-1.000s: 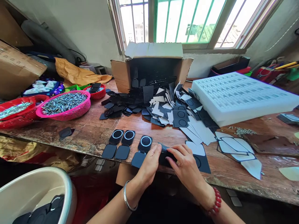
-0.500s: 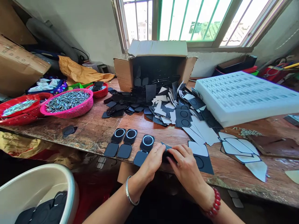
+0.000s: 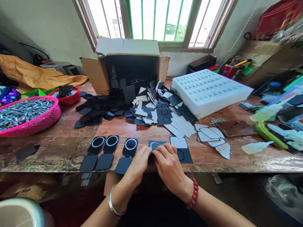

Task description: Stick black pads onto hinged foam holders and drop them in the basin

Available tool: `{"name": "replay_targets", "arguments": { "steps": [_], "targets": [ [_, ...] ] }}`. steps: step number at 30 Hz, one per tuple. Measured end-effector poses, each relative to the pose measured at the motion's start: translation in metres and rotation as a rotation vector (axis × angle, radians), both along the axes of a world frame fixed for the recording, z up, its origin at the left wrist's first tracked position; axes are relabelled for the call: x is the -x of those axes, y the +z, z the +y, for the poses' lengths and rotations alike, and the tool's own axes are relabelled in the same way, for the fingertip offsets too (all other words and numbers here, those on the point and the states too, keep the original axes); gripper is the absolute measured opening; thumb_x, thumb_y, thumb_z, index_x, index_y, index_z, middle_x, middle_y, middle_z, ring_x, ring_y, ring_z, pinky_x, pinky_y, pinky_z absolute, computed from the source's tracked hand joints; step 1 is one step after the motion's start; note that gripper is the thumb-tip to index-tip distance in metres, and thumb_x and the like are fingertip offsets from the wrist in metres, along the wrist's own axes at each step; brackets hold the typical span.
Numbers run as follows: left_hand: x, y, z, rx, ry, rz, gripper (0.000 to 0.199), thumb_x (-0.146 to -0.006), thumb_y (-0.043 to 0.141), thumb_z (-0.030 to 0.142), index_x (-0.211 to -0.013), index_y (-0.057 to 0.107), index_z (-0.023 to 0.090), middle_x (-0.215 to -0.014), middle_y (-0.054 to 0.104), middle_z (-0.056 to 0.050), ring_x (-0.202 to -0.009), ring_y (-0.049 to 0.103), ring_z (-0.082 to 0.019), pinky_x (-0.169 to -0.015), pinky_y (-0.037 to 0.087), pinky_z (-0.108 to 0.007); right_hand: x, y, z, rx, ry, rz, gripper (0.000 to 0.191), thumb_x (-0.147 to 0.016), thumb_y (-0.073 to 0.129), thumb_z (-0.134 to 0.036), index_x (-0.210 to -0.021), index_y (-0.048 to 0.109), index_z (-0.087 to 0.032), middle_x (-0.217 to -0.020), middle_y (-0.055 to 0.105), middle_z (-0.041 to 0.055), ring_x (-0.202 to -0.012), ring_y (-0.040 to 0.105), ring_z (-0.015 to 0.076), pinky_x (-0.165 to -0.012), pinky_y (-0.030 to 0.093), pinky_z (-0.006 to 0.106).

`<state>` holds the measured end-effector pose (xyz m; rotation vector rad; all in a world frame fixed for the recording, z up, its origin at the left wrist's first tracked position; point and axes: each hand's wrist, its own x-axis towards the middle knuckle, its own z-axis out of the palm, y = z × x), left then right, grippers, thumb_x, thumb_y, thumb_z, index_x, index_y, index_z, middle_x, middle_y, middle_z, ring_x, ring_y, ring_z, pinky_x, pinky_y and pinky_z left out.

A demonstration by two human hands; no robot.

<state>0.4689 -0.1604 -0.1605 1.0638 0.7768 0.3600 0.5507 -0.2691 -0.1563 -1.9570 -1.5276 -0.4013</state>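
Note:
A dark sheet [image 3: 156, 143] with a ring outline stands at the table's front edge, its lower part covered by my fingers. My left hand [image 3: 140, 164] pinches its left side, and my right hand [image 3: 169, 160] grips it from the right with bent fingers. Just left of my left hand lies an unfolded black hinged piece [image 3: 131, 145] with a white ring on a grid. Two similar hinged pieces [image 3: 97, 143] lie farther left. To the right of my right hand rests another dark sheet [image 3: 186, 154], partly under a white panel.
Behind my hands, black plates [image 3: 101, 107] and black and white sheets [image 3: 163, 110] spill from a cardboard box [image 3: 94, 72]. A white foam block [image 3: 208, 91] stands right. Pink basket [image 3: 53, 115] of metal parts sits left. White-faced pieces [image 3: 209, 134] and a squeeze bottle [image 3: 255, 147] lie right.
The view has swung to the right, so more of the table's right side shows. The sheet in my hands now shows its ring outline more plainly above my fingers.

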Motion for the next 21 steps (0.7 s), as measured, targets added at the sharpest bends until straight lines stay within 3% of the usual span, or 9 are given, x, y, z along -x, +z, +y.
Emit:
{"name": "replay_targets", "arguments": {
  "steps": [4, 8, 17, 21],
  "targets": [
    [-0.004, 0.009, -0.001, -0.027, -0.071, -0.029, 0.018, -0.075, 0.07, 0.032, -0.066, 0.058, 0.022, -0.079, 0.062, -0.002, -0.093, 0.054, -0.022, -0.087, 0.04, -0.029, -0.004, 0.001, 0.0, -0.026, 0.042, 0.01, 0.022, -0.095, 0.048, -0.006, -0.082, 0.062, -0.019, -0.083, 0.061, 0.0041, -0.086, 0.048, 0.0208, -0.079, 0.038, 0.035],
    [-0.005, 0.01, 0.002, 0.071, -0.085, -0.035, 0.022, -0.073, 0.067, 0.031, -0.061, 0.051, 0.022, -0.065, 0.049, 0.003, -0.069, 0.045, -0.015, -0.068, 0.039, -0.026, -0.009, -0.001, -0.004, -0.012, 0.113, 0.008, 0.021, -0.097, 0.048, -0.008, -0.084, 0.061, -0.019, -0.085, 0.059, 0.0047, -0.087, 0.046, 0.0207, -0.081, 0.038, 0.035],
    [-0.005, 0.006, 0.006, 0.152, -0.222, 0.007, 0.025, -0.063, 0.073, 0.031, -0.07, 0.052, 0.02, -0.065, 0.052, 0.004, -0.062, 0.049, -0.013, -0.06, 0.041, -0.025, -0.015, -0.006, -0.01, 0.007, 0.122, -0.184, 0.02, -0.094, 0.048, -0.007, -0.081, 0.057, -0.018, -0.087, 0.058, 0.0078, -0.09, 0.048, 0.0231, -0.082, 0.041, 0.038],
    [-0.008, -0.001, 0.015, 0.046, -0.176, 0.031, 0.029, -0.065, 0.074, 0.031, -0.072, 0.048, 0.02, -0.059, 0.046, 0.007, -0.052, 0.042, -0.008, -0.053, 0.032, -0.021, -0.016, 0.0, -0.025, -0.058, 0.23, -0.129, 0.019, -0.091, 0.053, -0.004, -0.083, 0.059, -0.02, -0.09, 0.061, 0.0065, -0.094, 0.052, 0.022, -0.085, 0.044, 0.038]
  ]
}}
